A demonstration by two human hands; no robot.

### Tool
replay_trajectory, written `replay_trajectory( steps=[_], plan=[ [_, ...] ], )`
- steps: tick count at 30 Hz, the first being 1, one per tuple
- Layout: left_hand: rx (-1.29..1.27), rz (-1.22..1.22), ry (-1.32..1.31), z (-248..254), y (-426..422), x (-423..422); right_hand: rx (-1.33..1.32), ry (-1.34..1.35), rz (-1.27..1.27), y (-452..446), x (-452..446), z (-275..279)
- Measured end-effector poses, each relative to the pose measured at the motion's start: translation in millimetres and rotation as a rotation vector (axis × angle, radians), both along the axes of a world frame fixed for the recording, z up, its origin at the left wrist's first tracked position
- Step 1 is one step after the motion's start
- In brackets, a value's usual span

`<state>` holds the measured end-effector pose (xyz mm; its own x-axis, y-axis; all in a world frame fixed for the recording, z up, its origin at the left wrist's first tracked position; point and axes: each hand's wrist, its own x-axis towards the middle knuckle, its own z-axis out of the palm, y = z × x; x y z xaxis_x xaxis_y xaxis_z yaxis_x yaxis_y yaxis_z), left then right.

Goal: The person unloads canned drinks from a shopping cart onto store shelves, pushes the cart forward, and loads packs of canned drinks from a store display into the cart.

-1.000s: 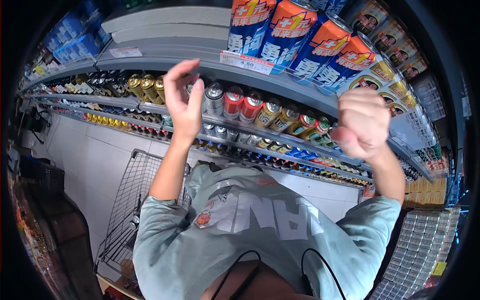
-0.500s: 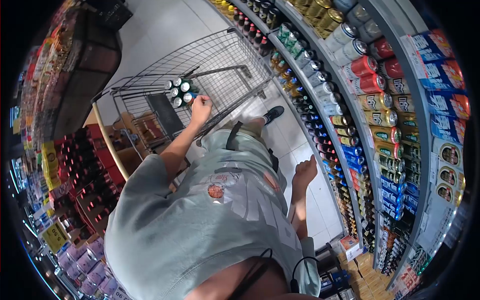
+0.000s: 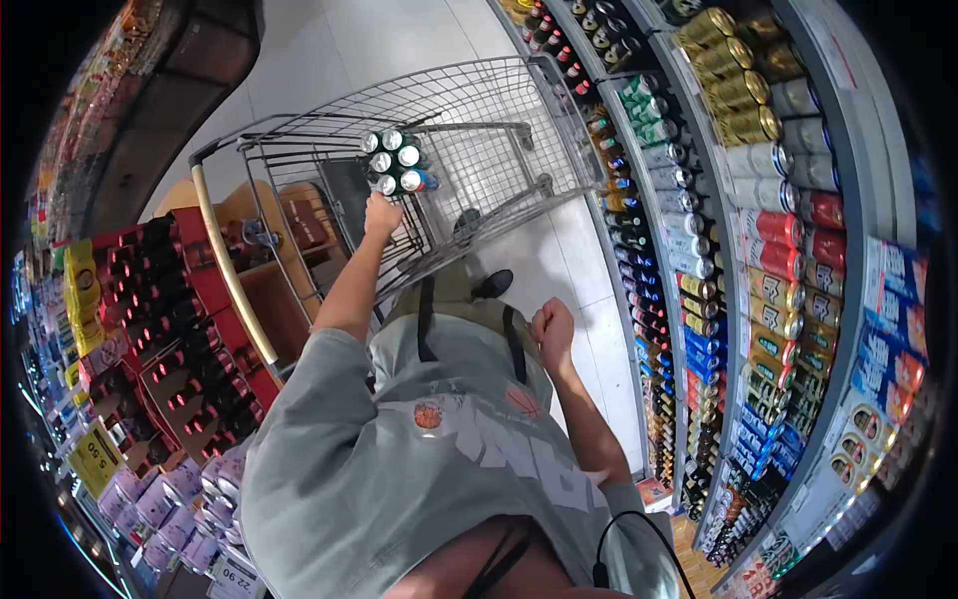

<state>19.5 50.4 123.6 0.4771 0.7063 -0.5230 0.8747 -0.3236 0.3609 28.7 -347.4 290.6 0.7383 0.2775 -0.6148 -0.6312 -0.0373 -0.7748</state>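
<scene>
Six cans [image 3: 408, 157] in cart [image 3: 346, 190], left hand [image 3: 382, 214] at them

Cans stand upright, bunched close, just past the left fingertips, inside the cart. Left hand: fingers bent at the edge of the nearest can; cannot tell if clamped on it or only touching. Cart handle [image 3: 232, 265] is to the left of this hand, well apart from it.

Right hand [image 3: 552, 329]: fingers curled together in a fist, near the shirt [image 3: 449, 399], outside the cart, well apart from the cans. Dark shoe [image 3: 493, 285] on the floor [image 3: 589, 270], between the two hands in view.

Right of the right hand: shelves [image 3: 848, 120] of drinks, with gold cans [image 3: 738, 85] and red cans [image 3: 773, 230] above hand level in view. Left of the left hand, beyond the handle: rows of dark bottles [image 3: 130, 290]; yellow price sign [image 3: 92, 459] lower left, reads 5.50.
</scene>
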Motion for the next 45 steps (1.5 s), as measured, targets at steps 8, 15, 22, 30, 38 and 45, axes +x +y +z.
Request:
replay_trajectory(
  steps=[8,15,22,30,38,45],
  plan=[
    [-0.093,0.469,-0.011,-105.8,48.9,27.6,-0.114,-0.218,0.389,212.7,87.9,-118.4],
    [-0.119,0.333,-0.161,-129.5,40.1,24.6,-0.685,-0.404,0.588,343.0,86.2,-243.0],
    [-0.147,0.463,-0.306,-148.4,44.0,29.5,-0.837,-0.418,0.653,375.5,76.4,-278.4],
    [-0.168,0.558,-0.394,-142.0,45.9,27.2,-0.84,-0.465,0.586,376.1,75.1,-281.6],
    [-0.251,0.423,-0.147,-120.6,47.9,21.6,-0.862,-0.328,0.533,338.1,93.1,-285.2],
    [-0.187,0.158,-0.163,-103.5,29.3,2.5,-0.543,-0.038,0.411,264.9,133.9,-235.1]
  ],
)
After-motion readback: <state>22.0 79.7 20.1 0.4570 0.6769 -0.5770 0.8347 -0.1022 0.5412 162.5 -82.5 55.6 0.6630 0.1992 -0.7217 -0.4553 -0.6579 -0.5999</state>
